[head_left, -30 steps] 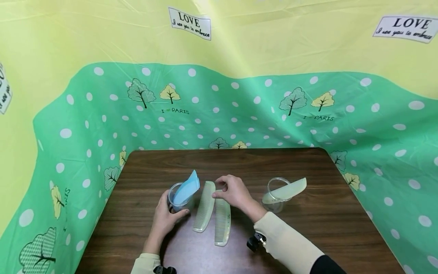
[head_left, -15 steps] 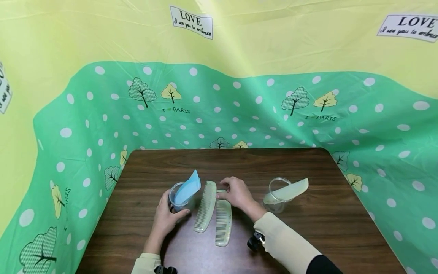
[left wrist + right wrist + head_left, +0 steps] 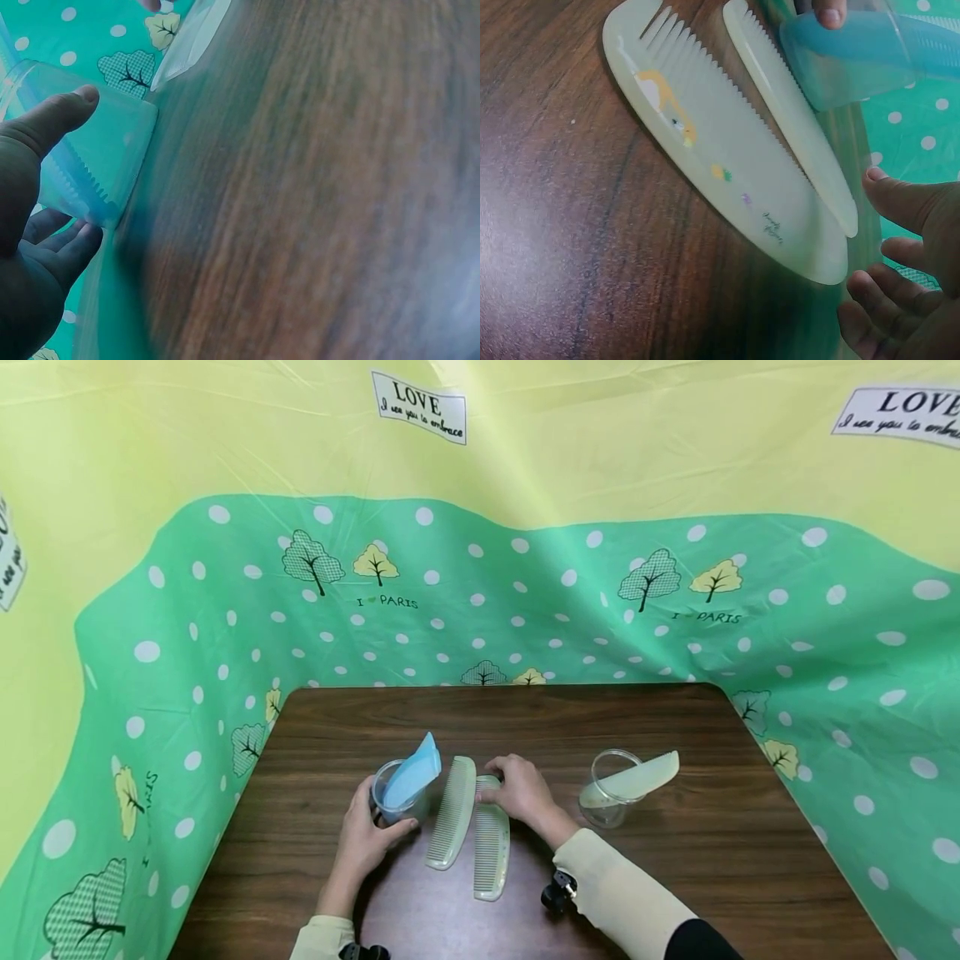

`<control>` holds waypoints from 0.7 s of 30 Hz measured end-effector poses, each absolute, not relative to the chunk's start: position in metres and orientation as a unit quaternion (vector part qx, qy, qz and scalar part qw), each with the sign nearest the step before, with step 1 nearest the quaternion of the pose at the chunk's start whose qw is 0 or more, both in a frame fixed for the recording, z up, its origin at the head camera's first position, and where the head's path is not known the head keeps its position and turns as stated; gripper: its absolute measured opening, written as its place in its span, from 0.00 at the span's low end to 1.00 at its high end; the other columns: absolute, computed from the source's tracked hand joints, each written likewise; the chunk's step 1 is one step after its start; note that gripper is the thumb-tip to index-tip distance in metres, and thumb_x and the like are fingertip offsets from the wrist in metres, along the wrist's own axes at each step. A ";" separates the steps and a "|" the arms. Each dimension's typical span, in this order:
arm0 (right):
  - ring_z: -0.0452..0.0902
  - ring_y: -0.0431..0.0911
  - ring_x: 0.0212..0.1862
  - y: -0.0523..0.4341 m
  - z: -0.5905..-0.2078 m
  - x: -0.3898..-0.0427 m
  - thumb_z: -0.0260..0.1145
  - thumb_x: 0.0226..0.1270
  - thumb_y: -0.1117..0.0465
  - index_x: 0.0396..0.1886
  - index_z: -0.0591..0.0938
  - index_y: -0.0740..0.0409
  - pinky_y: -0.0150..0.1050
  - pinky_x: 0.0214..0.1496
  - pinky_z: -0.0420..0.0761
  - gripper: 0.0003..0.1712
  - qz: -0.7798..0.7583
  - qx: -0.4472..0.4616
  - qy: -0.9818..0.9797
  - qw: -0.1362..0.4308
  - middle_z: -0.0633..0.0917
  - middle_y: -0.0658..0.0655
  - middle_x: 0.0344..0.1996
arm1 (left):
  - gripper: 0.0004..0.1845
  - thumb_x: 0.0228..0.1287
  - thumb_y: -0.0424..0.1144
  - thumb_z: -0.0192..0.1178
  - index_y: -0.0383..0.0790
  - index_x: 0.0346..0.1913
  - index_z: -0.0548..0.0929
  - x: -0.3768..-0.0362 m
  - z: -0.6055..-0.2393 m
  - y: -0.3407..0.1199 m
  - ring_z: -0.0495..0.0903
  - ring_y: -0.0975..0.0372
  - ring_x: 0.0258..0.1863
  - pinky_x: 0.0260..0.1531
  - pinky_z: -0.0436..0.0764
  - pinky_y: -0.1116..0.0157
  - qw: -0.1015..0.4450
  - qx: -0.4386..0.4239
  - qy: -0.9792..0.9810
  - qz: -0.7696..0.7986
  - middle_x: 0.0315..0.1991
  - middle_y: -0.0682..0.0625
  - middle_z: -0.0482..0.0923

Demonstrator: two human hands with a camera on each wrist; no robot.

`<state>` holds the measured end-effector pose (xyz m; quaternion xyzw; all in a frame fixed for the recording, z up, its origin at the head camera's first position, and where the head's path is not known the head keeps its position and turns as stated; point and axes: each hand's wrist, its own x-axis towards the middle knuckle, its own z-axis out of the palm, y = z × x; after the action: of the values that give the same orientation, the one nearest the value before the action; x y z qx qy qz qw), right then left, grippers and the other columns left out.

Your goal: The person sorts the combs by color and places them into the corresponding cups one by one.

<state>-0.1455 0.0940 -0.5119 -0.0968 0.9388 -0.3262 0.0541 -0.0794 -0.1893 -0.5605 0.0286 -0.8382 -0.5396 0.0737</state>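
Note:
My left hand [image 3: 363, 837] grips a clear plastic cup [image 3: 120, 120], thumb on one side and fingers on the other. A blue comb [image 3: 412, 777] leans inside this cup, its upper end above the rim. To the right lie two pale green combs side by side, the left comb [image 3: 452, 814] and the right comb [image 3: 491, 860]. My right hand [image 3: 527, 792] is at the far end of the right comb. In the right wrist view its thumb and fingers are spread apart just beyond that end, nothing between them. The right comb bears a small printed picture.
A second clear cup [image 3: 602, 815] stands further right with a pale green comb [image 3: 651, 772] slanting out of it. All this is on a dark wooden table [image 3: 675, 877]. A green and yellow printed cloth [image 3: 480, 568] hangs behind and around the table.
My right hand has shifted slightly to the right, off the gap between the two combs and over the right comb's far end. My left hand stays on the cup.

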 end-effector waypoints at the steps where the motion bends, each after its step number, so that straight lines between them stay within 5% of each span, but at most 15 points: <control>1: 0.82 0.51 0.48 0.094 -0.513 -0.146 0.84 0.52 0.48 0.55 0.87 0.56 0.49 0.50 0.85 0.32 -0.325 -0.095 0.939 0.055 0.85 0.56 0.48 | 0.52 0.43 0.41 0.86 0.39 0.72 0.67 -0.079 -0.561 -0.189 0.74 0.48 0.66 0.66 0.77 0.49 0.073 0.028 -0.837 -0.541 0.65 0.40 0.73; 13: 0.81 0.50 0.45 0.091 -0.527 -0.147 0.84 0.51 0.46 0.55 0.86 0.57 0.48 0.49 0.85 0.34 -0.291 -0.085 0.951 0.061 0.85 0.57 0.46 | 0.53 0.43 0.41 0.85 0.40 0.73 0.66 -0.080 -0.561 -0.190 0.73 0.47 0.67 0.66 0.77 0.49 0.067 0.034 -0.834 -0.546 0.66 0.39 0.72; 21: 0.81 0.51 0.42 0.088 -0.530 -0.149 0.86 0.47 0.52 0.55 0.86 0.58 0.49 0.46 0.85 0.34 -0.277 -0.091 0.955 0.055 0.83 0.59 0.44 | 0.53 0.43 0.40 0.86 0.40 0.72 0.66 -0.079 -0.560 -0.191 0.74 0.47 0.67 0.66 0.78 0.49 0.066 0.035 -0.835 -0.545 0.66 0.39 0.72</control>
<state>-0.1495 0.0881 -0.5302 -0.0907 0.9551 -0.2769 0.0547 -0.0795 -0.1907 -0.5604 0.0348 -0.8348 -0.5455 0.0664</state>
